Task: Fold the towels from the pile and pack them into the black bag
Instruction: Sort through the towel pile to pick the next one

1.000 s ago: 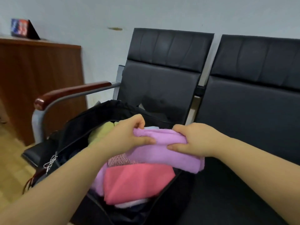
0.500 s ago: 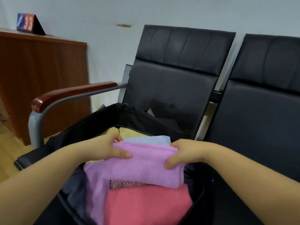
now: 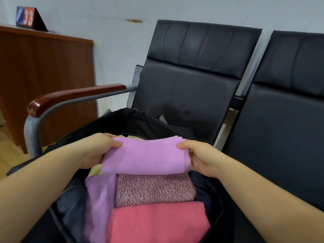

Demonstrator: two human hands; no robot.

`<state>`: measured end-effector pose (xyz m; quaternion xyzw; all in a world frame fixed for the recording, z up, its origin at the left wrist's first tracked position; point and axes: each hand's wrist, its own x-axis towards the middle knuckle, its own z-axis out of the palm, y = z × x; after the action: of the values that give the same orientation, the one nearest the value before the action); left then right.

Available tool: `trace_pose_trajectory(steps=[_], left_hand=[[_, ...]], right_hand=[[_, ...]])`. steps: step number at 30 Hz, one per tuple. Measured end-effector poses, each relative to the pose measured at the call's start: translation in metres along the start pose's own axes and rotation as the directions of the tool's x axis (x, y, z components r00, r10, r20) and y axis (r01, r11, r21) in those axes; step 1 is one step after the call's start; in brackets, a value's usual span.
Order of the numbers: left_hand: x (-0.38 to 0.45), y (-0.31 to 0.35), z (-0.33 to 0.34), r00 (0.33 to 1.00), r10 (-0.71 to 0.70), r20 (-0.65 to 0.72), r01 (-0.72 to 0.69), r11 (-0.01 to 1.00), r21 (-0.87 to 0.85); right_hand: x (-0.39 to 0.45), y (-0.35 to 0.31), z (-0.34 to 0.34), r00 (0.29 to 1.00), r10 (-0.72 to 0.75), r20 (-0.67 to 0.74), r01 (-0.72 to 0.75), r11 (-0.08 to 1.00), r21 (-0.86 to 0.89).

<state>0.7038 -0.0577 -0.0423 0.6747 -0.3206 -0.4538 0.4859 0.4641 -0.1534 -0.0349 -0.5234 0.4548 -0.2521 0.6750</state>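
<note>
1. Two hands carry one folded lilac towel (image 3: 146, 155) over the open black bag (image 3: 122, 123); going from the left, the armrest (image 3: 73, 96) and its grey frame hem the bag in on that side, so there is little room to swing out leftward.
2. The left hand (image 3: 95, 149) pinches the towel's left end, thumb on top and fingers curled beneath, probably to keep the fold from springing open.
3. The towel hangs level between the hands, above the back part of the bag, its near edge overlapping a speckled pink towel (image 3: 154, 188).
4. In the bag, a second lilac towel (image 3: 100, 199) stands along the left, the speckled one lies in the middle and a coral towel (image 3: 157, 223) lies nearest; yellow cloth (image 3: 95, 170) peeks out behind. The free room seems to be at the back, under the held towel.
5. The right hand (image 3: 201, 157) grips the right end the same way, close to the bag's right rim; the seat (image 3: 280, 146) beside it is open room.
</note>
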Motion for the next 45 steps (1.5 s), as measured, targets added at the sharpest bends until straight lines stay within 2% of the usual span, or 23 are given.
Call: trace_pose_trajectory(steps=[3,5,7,10,12,14,17,22,25,27,30,31,32,34,36,37,38,39,40,41,43,45], left_hand=[[0.017,0.000,-0.006,0.992,0.039,-0.123,-0.023,0.992,0.125],[0.028,-0.002,-0.008,0.991,0.007,-0.136,0.017,0.985,0.173],[0.037,-0.003,-0.004,0.990,-0.101,-0.098,0.118,0.975,0.187],[0.053,0.000,0.006,0.980,-0.190,-0.056,0.198,0.955,0.221],[0.073,0.000,0.012,0.985,-0.141,-0.104,0.162,0.960,0.230],[0.090,0.003,0.021,0.979,-0.057,-0.194,0.098,0.973,0.210],[0.105,0.008,0.032,0.953,0.105,-0.285,-0.014,0.952,0.305],[0.133,-0.001,0.046,0.913,0.199,-0.356,-0.083,0.946,0.313],[0.135,-0.015,0.056,0.917,0.242,-0.317,-0.093,0.904,0.418],[0.134,-0.025,0.058,0.940,0.216,-0.265,-0.047,0.849,0.526],[0.129,-0.034,0.059,0.948,0.195,-0.251,0.023,0.746,0.666],[0.124,-0.032,0.059,0.938,0.222,-0.265,0.048,0.676,0.735],[0.117,-0.028,0.059,0.925,0.268,-0.270,0.068,0.582,0.811],[0.105,-0.019,0.058,0.899,0.381,-0.216,0.046,0.409,0.912],[0.097,-0.015,0.060,0.914,0.401,-0.066,-0.060,0.293,0.954],[0.095,-0.017,0.063,0.937,0.348,0.029,-0.123,0.250,0.960],[0.092,-0.022,0.066,0.960,0.256,0.112,-0.172,0.225,0.959],[0.090,-0.030,0.068,0.973,0.160,0.167,-0.199,0.214,0.956],[0.089,-0.037,0.068,0.976,0.099,0.195,-0.212,0.217,0.953],[0.089,-0.043,0.067,0.976,0.079,0.203,-0.216,0.231,0.949],[0.088,-0.049,0.065,0.977,0.075,0.201,-0.214,0.258,0.942],[0.082,-0.044,0.064,0.981,0.044,0.189,-0.194,0.218,0.957]], right_hand=[[0.012,-0.003,0.017,0.994,0.112,0.010,-0.112,0.987,0.115],[0.022,-0.006,0.023,0.988,0.154,-0.016,-0.150,0.978,0.144],[0.032,-0.008,0.025,0.985,0.154,-0.083,-0.138,0.975,0.172],[0.060,-0.007,0.020,0.984,0.047,-0.171,-0.017,0.985,0.171],[0.078,-0.008,0.018,0.974,-0.057,-0.219,0.077,0.994,0.080],[0.096,-0.010,0.014,0.944,-0.169,-0.285,0.146,0.984,-0.101],[0.114,-0.017,0.016,0.877,-0.314,-0.365,0.210,0.932,-0.297],[0.134,-0.009,0.017,0.766,-0.476,-0.431,0.193,0.811,-0.553],[0.144,0.006,0.007,0.773,-0.482,-0.414,0.107,0.741,-0.663],[0.143,0.015,0.006,0.806,-0.455,-0.377,0.023,0.661,-0.750],[0.131,0.019,0.012,0.812,-0.479,-0.334,-0.105,0.442,-0.891],[0.123,0.020,0.016,0.801,-0.512,-0.312,-0.133,0.355,-0.925],[0.116,0.024,0.020,0.772,-0.585,-0.248,-0.139,0.226,-0.964],[0.107,0.033,0.030,0.699,-0.714,-0.046,-0.039,0.026,-0.999],[0.098,0.038,0.036,0.753,-0.651,0.094,0.062,-0.072,-0.995],[0.096,0.038,0.035,0.834,-0.542,0.106,0.093,-0.051,-0.994],[0.099,0.039,0.032,0.885,-0.454,0.101,0.096,-0.035,-0.995],[0.102,0.040,0.026,0.949,-0.303,0.092,0.099,0.008,-0.995],[0.106,0.038,0.020,0.982,-0.173,0.077,0.090,0.069,-0.994],[0.107,0.034,0.016,0.993,-0.105,0.059,0.068,0.087,-0.994],[0.107,0.030,0.016,0.996,-0.063,0.056,0.062,0.089,-0.994],[0.099,0.026,0.019,0.997,-0.039,0.061,0.065,0.107,-0.992]])
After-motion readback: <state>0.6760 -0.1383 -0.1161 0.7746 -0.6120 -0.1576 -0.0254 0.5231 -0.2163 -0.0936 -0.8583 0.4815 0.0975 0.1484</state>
